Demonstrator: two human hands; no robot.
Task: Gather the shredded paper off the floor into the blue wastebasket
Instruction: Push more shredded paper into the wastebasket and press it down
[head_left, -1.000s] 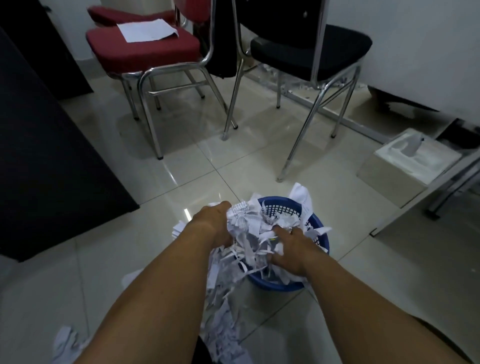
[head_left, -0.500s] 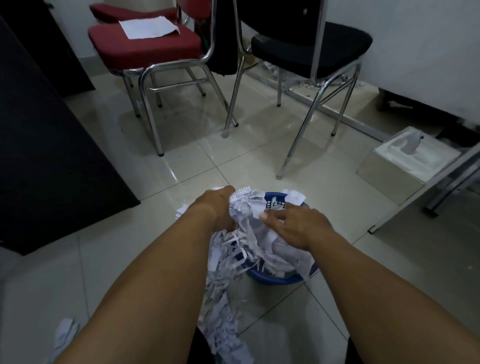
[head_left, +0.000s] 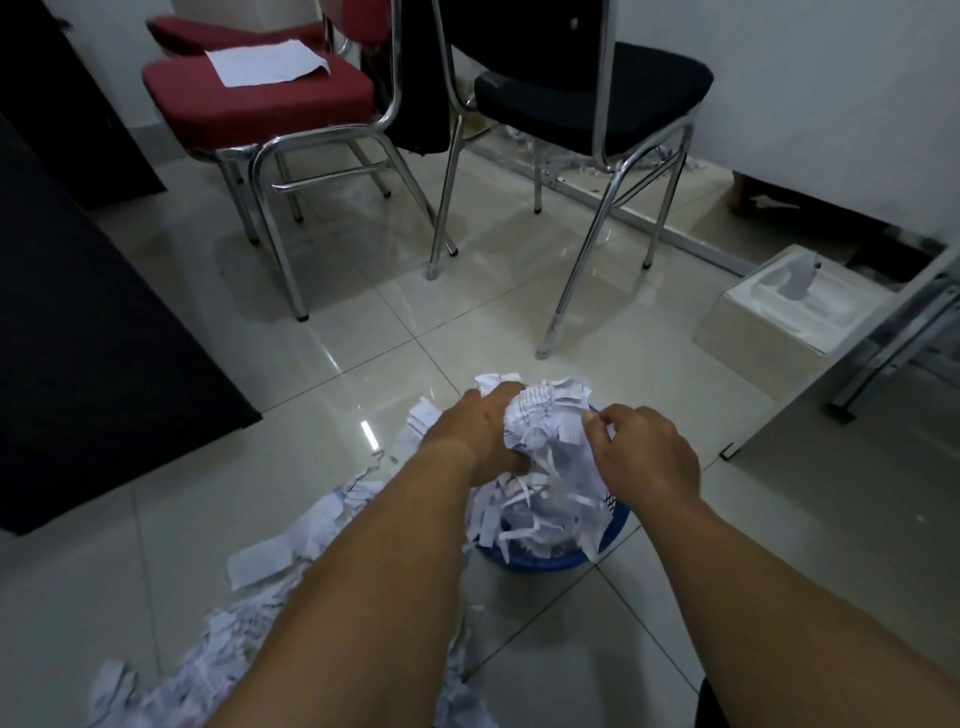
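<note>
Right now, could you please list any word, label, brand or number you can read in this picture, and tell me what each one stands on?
No text can be read.
Shredded paper between the left hand and right hand: rows of dark print, too blurred to read.
White sheet on the red chair: no legible writing.
Blue wastebasket: no label in view.
White box: no marking visible.
</note>
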